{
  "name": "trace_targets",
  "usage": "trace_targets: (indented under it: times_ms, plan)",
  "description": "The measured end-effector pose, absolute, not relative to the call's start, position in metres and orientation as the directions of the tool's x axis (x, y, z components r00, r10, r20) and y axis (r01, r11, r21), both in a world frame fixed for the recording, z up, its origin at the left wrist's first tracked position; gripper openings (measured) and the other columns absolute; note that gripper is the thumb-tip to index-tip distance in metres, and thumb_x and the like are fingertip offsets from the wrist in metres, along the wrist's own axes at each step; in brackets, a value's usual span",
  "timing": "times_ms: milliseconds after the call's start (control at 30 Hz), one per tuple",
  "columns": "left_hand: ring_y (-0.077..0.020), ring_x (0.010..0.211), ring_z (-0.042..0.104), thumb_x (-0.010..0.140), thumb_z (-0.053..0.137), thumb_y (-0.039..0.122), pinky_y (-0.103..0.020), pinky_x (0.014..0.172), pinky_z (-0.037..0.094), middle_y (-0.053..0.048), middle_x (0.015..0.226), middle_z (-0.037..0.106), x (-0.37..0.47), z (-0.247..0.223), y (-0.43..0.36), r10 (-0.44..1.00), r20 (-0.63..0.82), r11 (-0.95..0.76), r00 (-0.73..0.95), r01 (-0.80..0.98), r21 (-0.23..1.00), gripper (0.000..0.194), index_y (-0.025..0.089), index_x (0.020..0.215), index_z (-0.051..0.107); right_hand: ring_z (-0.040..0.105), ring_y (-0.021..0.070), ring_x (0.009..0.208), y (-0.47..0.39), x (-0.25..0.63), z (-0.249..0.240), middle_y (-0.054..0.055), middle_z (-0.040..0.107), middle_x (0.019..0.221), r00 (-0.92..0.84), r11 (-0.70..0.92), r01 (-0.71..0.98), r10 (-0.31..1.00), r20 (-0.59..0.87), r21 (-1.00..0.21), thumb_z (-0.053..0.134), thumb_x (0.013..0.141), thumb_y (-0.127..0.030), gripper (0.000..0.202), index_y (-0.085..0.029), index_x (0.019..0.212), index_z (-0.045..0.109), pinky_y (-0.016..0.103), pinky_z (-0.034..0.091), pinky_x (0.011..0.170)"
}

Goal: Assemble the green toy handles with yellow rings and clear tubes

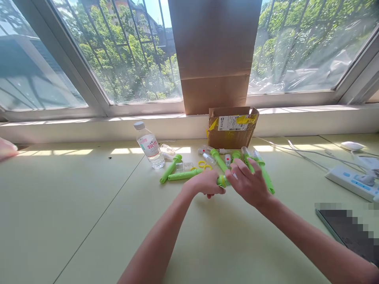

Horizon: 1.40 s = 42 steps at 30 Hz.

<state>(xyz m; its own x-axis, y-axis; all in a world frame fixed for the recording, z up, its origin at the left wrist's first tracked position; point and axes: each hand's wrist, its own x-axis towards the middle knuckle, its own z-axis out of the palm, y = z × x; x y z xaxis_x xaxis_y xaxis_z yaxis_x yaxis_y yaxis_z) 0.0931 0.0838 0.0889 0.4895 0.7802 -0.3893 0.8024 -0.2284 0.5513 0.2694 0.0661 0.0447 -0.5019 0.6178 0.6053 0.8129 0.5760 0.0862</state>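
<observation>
My left hand (207,183) is closed around a green plastic tube (221,181) with a yellow ring near its end; most of the tube is hidden by the fingers. Bent over that end, my right hand (248,181) has its fingers pinched together, and what sits in them is hidden. Just left of my hands lie two green tubes, one flat (182,175) and one slanted (171,169). Beyond them are yellow rings (201,163) and a clear cylinder (208,156). More green tubes, one upright-looking (219,161) and one slanted (268,177), lie behind and beside my right hand.
A water bottle (151,146) stands at the back left, a cardboard box (231,134) at the back by the window sill. To the right are a power strip (352,183) with cables and a dark phone-like device (346,228). Part of another person's hand (7,149) shows at the left edge.
</observation>
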Motion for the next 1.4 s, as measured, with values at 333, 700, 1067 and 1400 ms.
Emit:
trace_targets:
  times_ms: [333, 700, 1067, 1400]
  plan:
    - [-0.0156, 0.052, 0.052, 0.069, 0.052, 0.022, -0.025, 0.044, 0.03, -0.003, 0.061, 0.052, 0.098, 0.058, 0.083, 0.924, -0.04, -0.354, 0.38, 0.891, 0.283, 0.015, 0.018, 0.057, 0.045, 0.05, 0.0166, 0.057, 0.082, 0.272, 0.057, 0.007, 0.06, 0.064, -0.654, 0.578, 0.756, 0.667, 0.357, 0.306, 0.033, 0.083, 0.0, 0.033, -0.018, 0.082, 0.061, 0.029, 0.024, 0.048]
    - [-0.0284, 0.083, 0.063, 0.075, 0.039, 0.007, -0.036, 0.068, 0.045, -0.016, 0.083, 0.064, 0.101, 0.057, 0.074, 0.948, 0.011, -0.315, 0.317, 0.937, 0.152, 0.025, 0.009, 0.091, 0.059, 0.051, 0.0139, 0.05, 0.085, 0.26, 0.075, 0.001, 0.059, 0.06, -0.556, 0.554, 0.825, 0.831, -0.016, 0.115, 0.055, 0.07, -0.012, 0.007, -0.019, 0.071, 0.053, 0.026, 0.017, 0.046]
    - [-0.0072, 0.037, 0.039, 0.073, 0.053, 0.035, -0.023, 0.043, 0.035, 0.004, 0.043, 0.041, 0.076, 0.084, 0.076, 0.686, -0.476, -0.162, 0.55, 0.754, 0.637, 0.035, 0.018, 0.049, 0.035, 0.039, 0.0117, 0.057, 0.093, 0.277, 0.067, -0.002, 0.052, 0.058, -0.808, 0.454, 0.55, 0.077, 0.584, 0.701, 0.053, 0.081, -0.004, 0.014, -0.017, 0.077, 0.055, 0.029, 0.015, 0.053]
    - [-0.0185, 0.061, 0.057, 0.073, 0.047, 0.022, -0.026, 0.05, 0.036, -0.003, 0.064, 0.054, 0.087, 0.057, 0.083, 0.94, -0.116, -0.274, 0.32, 0.915, 0.295, 0.009, 0.017, 0.068, 0.052, 0.044, 0.0126, 0.055, 0.092, 0.273, 0.06, 0.0, 0.056, 0.061, -0.779, 0.465, 0.626, 0.397, 0.485, 0.626, 0.045, 0.081, 0.001, 0.021, -0.017, 0.077, 0.054, 0.029, 0.015, 0.052]
